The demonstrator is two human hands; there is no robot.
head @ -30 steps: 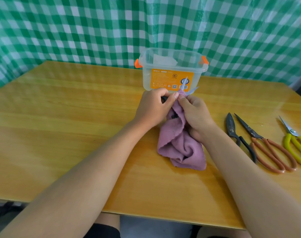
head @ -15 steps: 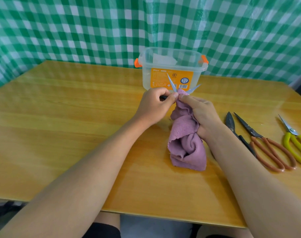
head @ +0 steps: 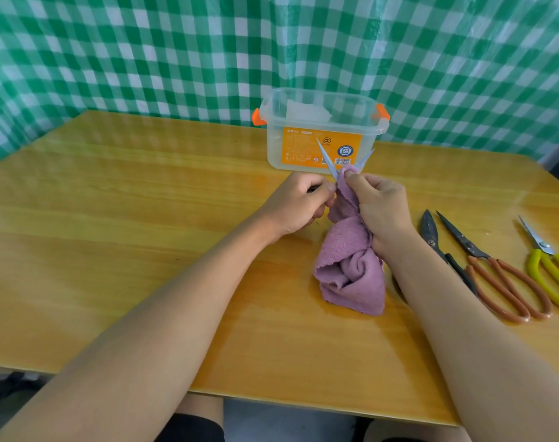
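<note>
You hold the small steel scissors with thin pale blades (head: 328,161) spread in a V just beyond your knuckles. The tips point away from you, toward the clear plastic box with the orange label (head: 322,135).

The scissors look light and stiff. The bare metal is probably slick, and sharp along the inner edges, so take hold at the handles or the pivot, never across the blades. Your left hand (head: 298,204) is curled tight around the handle end, which is hidden inside the fist; only a dark bit shows beside your thumb.

The soft purple terry cloth (head: 351,266) is limp and grippy. It should bunch and drape rather than slide, and it makes a fair pad between skin and edge. Your right hand (head: 380,208) is curled around its upper part. Thumb and forefinger pinch a fold of it into the crotch between the blades, and the rest hangs below your wrist, heaped on the yellow wooden table (head: 112,218).

To the right of your right forearm, black shears (head: 437,247), orange-handled scissors (head: 495,275) and yellow-handled scissors (head: 555,275) lie on the table, apart from the cloth.
</note>
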